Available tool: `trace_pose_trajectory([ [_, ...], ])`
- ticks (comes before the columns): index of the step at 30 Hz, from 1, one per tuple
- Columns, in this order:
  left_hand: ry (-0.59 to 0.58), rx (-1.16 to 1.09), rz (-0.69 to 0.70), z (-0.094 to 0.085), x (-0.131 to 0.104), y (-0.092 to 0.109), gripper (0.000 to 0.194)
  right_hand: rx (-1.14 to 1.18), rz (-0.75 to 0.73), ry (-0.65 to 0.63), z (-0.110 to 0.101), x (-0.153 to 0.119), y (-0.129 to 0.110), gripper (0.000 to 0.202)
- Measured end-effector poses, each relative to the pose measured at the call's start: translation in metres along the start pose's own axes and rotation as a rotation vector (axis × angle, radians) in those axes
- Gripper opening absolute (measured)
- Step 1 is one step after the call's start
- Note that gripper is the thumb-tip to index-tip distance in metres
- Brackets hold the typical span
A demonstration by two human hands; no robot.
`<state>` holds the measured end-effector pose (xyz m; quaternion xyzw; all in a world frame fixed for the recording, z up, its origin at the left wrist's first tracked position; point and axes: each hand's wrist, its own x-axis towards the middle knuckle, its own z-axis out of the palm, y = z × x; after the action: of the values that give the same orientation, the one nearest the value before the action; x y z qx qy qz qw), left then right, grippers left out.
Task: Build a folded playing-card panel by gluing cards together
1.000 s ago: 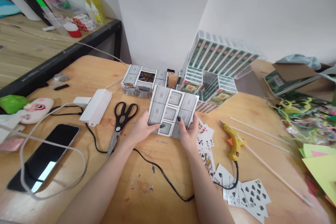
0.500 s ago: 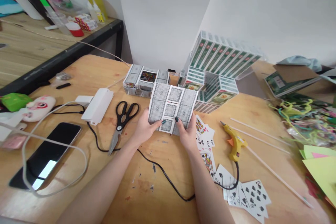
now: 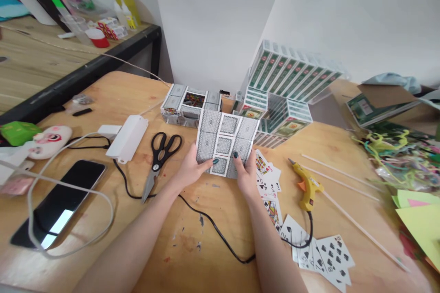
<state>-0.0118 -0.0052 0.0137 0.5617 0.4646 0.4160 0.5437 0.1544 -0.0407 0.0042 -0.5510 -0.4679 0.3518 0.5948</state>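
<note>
Right hand [image 3: 246, 176] has shifted its thumb outward; with left hand [image 3: 190, 167] it pinches the playing-card panel [image 3: 208, 135] near its lower corners, likely for even support, above the desk [image 3: 192, 261] toward its far edge

We are seeing a white cable [image 3: 30, 217] looping over a black phone [image 3: 74, 199] at left, while a red-and-white container [image 3: 98, 39] is sitting on the side table [image 3: 30, 57]; at right, colorful strands [image 3: 395, 158] are lying tangled between a cardboard box [image 3: 392, 96] and yellow paper [image 3: 421, 224].
</note>
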Motion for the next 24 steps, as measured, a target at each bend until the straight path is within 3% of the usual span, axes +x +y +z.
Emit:
trace_pose_trajectory([
  [7, -0.106, -0.073, 0.036, -0.014, 0.005, -0.002, 0.04, 0.186, 0.096, -0.096, -0.002, 0.001, -0.004, 0.031],
  [10, 0.06, -0.133, 0.128, -0.02, 0.012, -0.007, 0.048, 0.188, 0.144, -0.196, -0.003, -0.001, -0.005, 0.027],
  [13, 0.244, -0.048, 0.221, -0.022, 0.02, -0.015, 0.053, 0.198, 0.19, -0.287, 0.0, -0.002, -0.007, 0.033],
  [19, 0.108, 0.165, 0.207, -0.016, 0.016, -0.016, 0.06, 0.044, 0.127, -0.025, 0.005, 0.0, 0.0, 0.066],
  [24, 0.145, 0.276, 0.2, -0.009, 0.014, -0.015, 0.058, -0.042, 0.064, -0.021, 0.006, 0.001, 0.009, 0.068],
])
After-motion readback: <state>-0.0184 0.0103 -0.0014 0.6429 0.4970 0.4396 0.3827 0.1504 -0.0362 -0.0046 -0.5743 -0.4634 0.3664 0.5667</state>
